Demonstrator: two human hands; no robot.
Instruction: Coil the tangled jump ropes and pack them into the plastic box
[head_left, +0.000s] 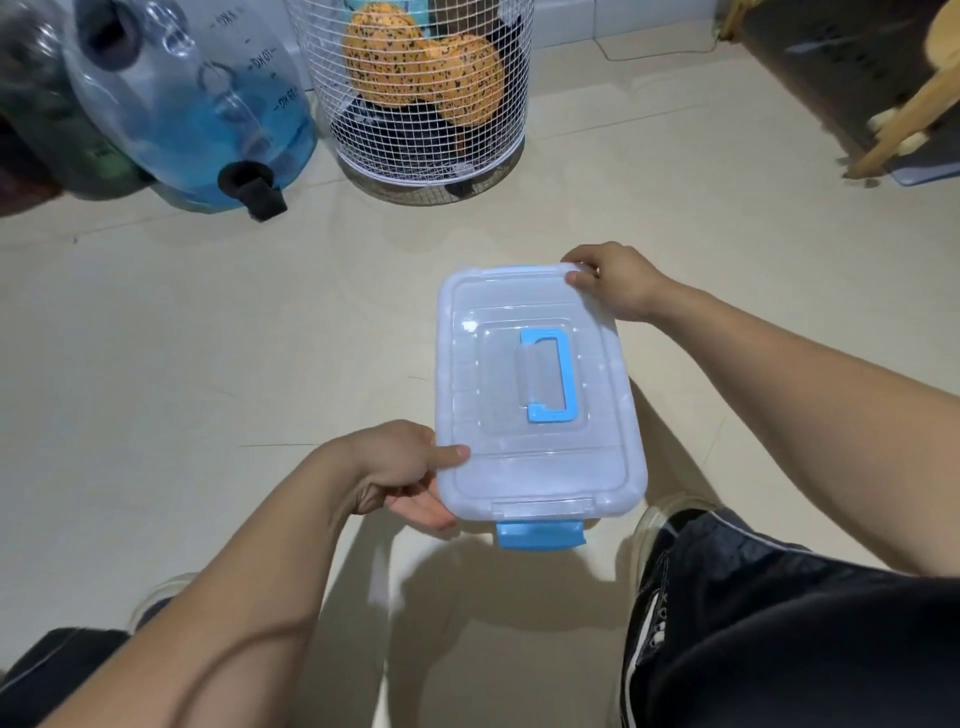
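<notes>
Floor (182, 364): pale beige tile, glossy, faint grout lines; shadows fall under the box and forearms. Room, by clock from frame centre: at 10–11 o'clock a clear water jug (192, 104) w/ blue liquid, printed kg scale marks and a black spout at its base; a darker jug at far left, blurred. At 12 o'clock a white wire basket (426, 104) holding orange speckled items over dark contents. At 2 o'clock a wooden leg (904, 119) on a dark mat, motion-blurred. A thin cable lies on the floor nr the far wall.

Plastic box (540, 400): at centre, held above the floor, lid on. Translucent white, rounded rectangular, ribbed lid; blue handle (550, 374) folded flat in the lid recess; blue latch (540, 535) at its 6 o'clock end. Contents can't be made out through the lid.

Left hand (405, 473): grips the box's 7–8 o'clock corner, thumb on the lid, fingers underneath. Right hand (618, 280): grips the 1 o'clock corner, fingers curled over the rim. Hands well apart, on opposite corners.

Dark trousers and shoes at 4 and 8 o'clock.
</notes>
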